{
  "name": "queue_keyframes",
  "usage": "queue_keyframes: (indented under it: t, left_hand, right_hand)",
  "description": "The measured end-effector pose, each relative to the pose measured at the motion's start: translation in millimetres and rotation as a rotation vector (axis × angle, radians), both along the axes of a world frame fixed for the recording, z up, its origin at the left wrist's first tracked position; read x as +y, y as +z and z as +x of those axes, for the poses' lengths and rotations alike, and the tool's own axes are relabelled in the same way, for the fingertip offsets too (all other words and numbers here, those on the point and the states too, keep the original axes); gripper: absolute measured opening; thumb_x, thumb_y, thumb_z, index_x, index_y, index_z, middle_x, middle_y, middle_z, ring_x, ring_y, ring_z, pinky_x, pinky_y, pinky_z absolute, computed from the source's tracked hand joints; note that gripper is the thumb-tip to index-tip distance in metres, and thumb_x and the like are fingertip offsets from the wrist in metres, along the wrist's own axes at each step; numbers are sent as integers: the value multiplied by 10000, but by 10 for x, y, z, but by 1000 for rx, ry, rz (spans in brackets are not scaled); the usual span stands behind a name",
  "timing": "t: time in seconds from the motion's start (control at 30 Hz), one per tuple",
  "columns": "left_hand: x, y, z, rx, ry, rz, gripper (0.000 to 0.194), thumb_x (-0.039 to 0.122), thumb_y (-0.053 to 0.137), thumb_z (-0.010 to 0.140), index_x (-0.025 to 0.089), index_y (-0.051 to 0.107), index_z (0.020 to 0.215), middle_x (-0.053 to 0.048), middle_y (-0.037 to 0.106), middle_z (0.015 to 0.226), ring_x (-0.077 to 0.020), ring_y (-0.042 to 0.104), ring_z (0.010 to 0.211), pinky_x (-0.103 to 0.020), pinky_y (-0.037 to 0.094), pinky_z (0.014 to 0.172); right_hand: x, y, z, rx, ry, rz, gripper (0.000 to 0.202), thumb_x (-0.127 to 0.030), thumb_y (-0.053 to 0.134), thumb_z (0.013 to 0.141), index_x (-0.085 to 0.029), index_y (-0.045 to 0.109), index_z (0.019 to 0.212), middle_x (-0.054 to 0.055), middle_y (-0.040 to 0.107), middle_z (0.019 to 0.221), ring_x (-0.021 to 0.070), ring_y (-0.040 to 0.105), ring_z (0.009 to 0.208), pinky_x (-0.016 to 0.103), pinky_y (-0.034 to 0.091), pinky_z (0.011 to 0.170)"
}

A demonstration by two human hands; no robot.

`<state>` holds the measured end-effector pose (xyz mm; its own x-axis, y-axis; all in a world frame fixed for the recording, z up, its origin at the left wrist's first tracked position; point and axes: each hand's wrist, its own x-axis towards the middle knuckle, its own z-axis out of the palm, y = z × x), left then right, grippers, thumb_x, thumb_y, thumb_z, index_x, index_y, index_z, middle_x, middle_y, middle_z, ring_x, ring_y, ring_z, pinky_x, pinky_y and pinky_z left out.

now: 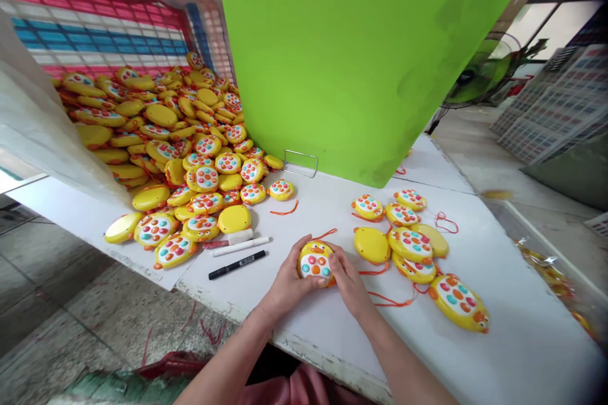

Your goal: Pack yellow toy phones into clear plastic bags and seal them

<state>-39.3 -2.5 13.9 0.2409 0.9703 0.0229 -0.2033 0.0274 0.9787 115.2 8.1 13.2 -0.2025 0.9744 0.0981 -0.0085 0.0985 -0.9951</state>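
A yellow duck-shaped toy [314,259] with a white front and coloured round buttons is held between both hands just above the white table. My left hand [293,275] wraps its left side, thumb along the lower front. On its right edge, my right hand [346,273] is closed with fingertips pressed to the toy. An orange cord [327,233] sticks out above its head. To the right of my hands lies a group of similar toys [411,243], some face up and some showing plain yellow backs, with orange cords.
At left, a large heap of duck toys [204,145] spills from a striped bag [109,38]. A black marker [236,265] and a white pen [241,247] lie left of my hands. A tall green panel [351,63] stands behind. A clear-lined bin [546,266] sits at right.
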Motion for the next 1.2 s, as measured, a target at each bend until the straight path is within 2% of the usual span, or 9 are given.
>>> queue_keyframes:
  t: [0.2, 0.37, 0.47, 0.57, 0.67, 0.77, 0.87, 1.0, 1.2]
  left_hand:
    - [1, 15, -30, 109, 84, 44, 460, 373, 569, 872, 202, 447, 1281, -54, 581, 1108, -178, 568, 946, -287, 485, 825]
    - [-6, 18, -25, 127, 143, 72, 510, 369, 551, 886, 229, 368, 1341, -48, 569, 1083, -164, 577, 929, -289, 495, 822]
    - [5, 1, -22, 86, 174, 79, 535, 404, 509, 900, 249, 297, 1367, -86, 512, 1193, -181, 592, 952, -306, 536, 744]
    - [21, -48, -10, 101, 191, 73, 488, 424, 490, 904, 244, 323, 1325, -103, 489, 1204, -184, 619, 907, -301, 552, 650]
    - [31, -96, 31, 201, 195, 102, 422, 391, 496, 905, 230, 373, 1275, -86, 525, 1137, -157, 624, 824, -285, 542, 624]
    - [93, -82, 65, 350, 225, 177, 332, 325, 491, 909, 222, 435, 1220, -77, 561, 1114, -146, 613, 819, -284, 534, 660]
    - [326, 2, 21, 554, 255, 338, 274, 266, 478, 910, 215, 477, 1179, -83, 570, 1148, -177, 591, 994, -316, 519, 793]
    - [944, 114, -188, 971, 289, 568, 391, 236, 511, 878, 192, 423, 1256, -114, 498, 1282, -216, 474, 1220, -370, 423, 992]
    - [1832, 162, -526, 1250, 414, 441, 480, 284, 620, 777, 75, 455, 1176, -263, 371, 1360, -402, 308, 1309, -532, 280, 1036]
  right_hand:
    - [-12, -17, -4, 31, 37, -14, 407, -495, 453, 916, -235, 592, 1197, 65, 630, 1200, 233, 571, 1102, 351, 463, 935]
    - [32, -22, 1, 114, 50, -141, 347, -463, 564, 867, -234, 634, 1119, 43, 678, 1096, 224, 614, 1006, 341, 488, 872]
    - [148, 9, 129, 400, -129, -275, 298, -465, 627, 820, -252, 662, 1024, 20, 700, 1027, 212, 636, 958, 324, 524, 778]
    - [248, 58, 299, 750, -325, -256, 338, -520, 617, 807, -302, 639, 1065, 2, 676, 1117, 187, 621, 1027, 304, 527, 782]
    - [237, 52, 327, 812, -256, -291, 396, -508, 621, 808, -288, 611, 1138, 29, 678, 1108, 168, 640, 973, 290, 517, 780]
    - [151, -32, 180, 589, -117, -350, 328, -390, 686, 786, -232, 638, 1070, 29, 707, 893, 132, 643, 758, 252, 492, 683]
    - [89, -123, 9, 298, -11, -274, 256, -361, 647, 815, -196, 642, 1010, 20, 687, 781, 123, 610, 657, 252, 463, 632]
    - [57, -183, -98, -85, 16, -57, 193, -303, 554, 856, -189, 653, 977, 16, 672, 731, 142, 608, 639, 264, 452, 612]
    - [32, -166, -120, -290, 46, 108, 215, -214, 494, 868, -209, 689, 958, 17, 691, 744, 159, 650, 698, 270, 468, 652]
